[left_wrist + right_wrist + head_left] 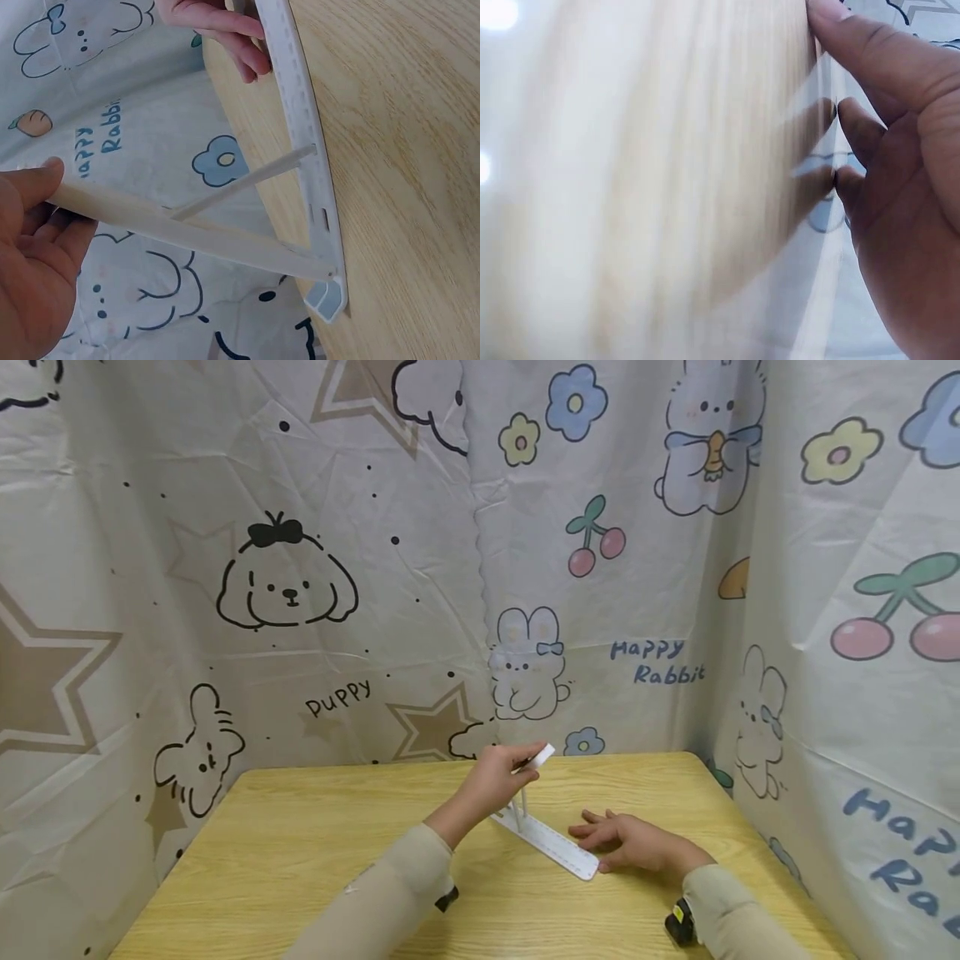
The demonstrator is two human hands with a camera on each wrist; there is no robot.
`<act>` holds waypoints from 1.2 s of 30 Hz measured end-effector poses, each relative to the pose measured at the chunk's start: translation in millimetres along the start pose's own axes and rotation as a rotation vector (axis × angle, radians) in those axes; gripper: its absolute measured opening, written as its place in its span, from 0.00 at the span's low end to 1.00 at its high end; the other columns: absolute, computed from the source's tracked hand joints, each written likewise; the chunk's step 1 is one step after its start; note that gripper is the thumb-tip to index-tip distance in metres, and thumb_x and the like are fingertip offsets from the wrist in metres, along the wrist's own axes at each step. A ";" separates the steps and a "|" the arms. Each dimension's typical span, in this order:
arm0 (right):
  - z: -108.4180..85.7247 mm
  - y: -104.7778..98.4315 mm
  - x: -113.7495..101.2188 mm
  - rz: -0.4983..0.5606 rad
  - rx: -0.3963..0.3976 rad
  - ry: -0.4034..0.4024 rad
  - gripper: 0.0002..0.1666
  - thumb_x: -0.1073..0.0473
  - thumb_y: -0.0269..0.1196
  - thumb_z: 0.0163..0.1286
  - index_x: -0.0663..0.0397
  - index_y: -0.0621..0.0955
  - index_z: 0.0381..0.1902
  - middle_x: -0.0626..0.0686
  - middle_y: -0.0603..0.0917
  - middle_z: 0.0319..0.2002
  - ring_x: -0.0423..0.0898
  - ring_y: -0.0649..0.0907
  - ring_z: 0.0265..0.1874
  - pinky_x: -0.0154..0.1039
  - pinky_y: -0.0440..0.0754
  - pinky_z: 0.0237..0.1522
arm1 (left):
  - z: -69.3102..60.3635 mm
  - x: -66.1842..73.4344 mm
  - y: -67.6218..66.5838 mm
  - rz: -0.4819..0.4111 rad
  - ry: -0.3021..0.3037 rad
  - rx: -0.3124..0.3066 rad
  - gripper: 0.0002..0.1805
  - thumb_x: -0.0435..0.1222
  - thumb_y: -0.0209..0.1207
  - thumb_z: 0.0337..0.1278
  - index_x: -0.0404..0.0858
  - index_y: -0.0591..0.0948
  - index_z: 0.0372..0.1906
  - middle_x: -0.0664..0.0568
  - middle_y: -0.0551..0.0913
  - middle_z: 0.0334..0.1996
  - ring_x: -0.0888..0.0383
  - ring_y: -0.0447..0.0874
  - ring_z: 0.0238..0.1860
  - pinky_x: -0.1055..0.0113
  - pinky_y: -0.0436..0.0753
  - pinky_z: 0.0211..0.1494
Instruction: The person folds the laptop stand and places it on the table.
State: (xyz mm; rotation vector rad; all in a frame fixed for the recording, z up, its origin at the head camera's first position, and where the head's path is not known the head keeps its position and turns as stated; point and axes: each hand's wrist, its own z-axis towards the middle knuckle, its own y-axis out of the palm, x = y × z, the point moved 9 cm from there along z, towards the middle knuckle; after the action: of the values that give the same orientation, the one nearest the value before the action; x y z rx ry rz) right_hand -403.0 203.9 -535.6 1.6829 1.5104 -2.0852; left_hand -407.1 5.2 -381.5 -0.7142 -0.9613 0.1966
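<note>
White stand: set diagonally on the table [300, 843], between both hands, opened into a slanting wedge; apparently laid flat along its base for firm footing.
Base [562, 850]: resting on the table, stretching from the right hand back beneath the left.
Upper bar [225, 238]: raised at an angle, joined to the base at one end; likely hinged there, hence liftable from the opposite end.
Strut [245, 182]: running from the middle of the upper bar down to the base, doubled in the head view; probably meant to prop the slope. Seating in the base too small to judge.
Left hand [495, 781]: pinching the raised end of the upper bar between thumb and fingers, presumably for the best leverage far from the joint.
Right hand [637, 846]: spread loosely, gripping nothing, low at the base's near end and seemingly touching its edge; perhaps to stop sliding.
</note>
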 end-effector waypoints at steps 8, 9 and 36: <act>3.5 -1.2 -3.2 -0.026 -0.048 -0.008 0.30 0.56 0.69 0.66 0.51 0.81 0.66 0.53 0.68 0.76 0.69 0.47 0.79 0.76 0.29 0.72 | -2.1 -1.8 2.4 0.002 -0.032 0.083 0.27 0.32 0.67 0.65 0.44 0.79 0.68 0.48 0.84 0.61 0.60 0.85 0.55 0.76 0.85 0.43; 3.7 -1.6 -2.9 -0.034 -0.052 -0.017 0.29 0.57 0.68 0.67 0.51 0.81 0.66 0.54 0.68 0.76 0.69 0.47 0.79 0.76 0.30 0.72 | -2.5 -1.5 3.2 0.003 -0.034 0.092 0.27 0.32 0.67 0.64 0.45 0.80 0.68 0.48 0.84 0.60 0.61 0.85 0.54 0.77 0.85 0.41; 21.1 19.0 -20.8 -0.109 -0.090 -0.055 0.33 0.54 0.69 0.65 0.44 0.79 0.69 0.52 0.65 0.78 0.65 0.49 0.80 0.75 0.33 0.73 | -4.0 -13.4 -7.0 -0.099 0.029 0.076 0.21 0.29 0.66 0.65 0.43 0.85 0.62 0.49 0.87 0.56 0.56 0.86 0.56 0.75 0.85 0.51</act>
State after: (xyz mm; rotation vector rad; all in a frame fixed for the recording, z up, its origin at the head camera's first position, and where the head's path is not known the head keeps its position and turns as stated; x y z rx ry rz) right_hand -398.6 169.1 -533.2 1.5336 1.6871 -2.0620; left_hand -412.7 -8.0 -387.7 -0.5968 -0.9541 0.1344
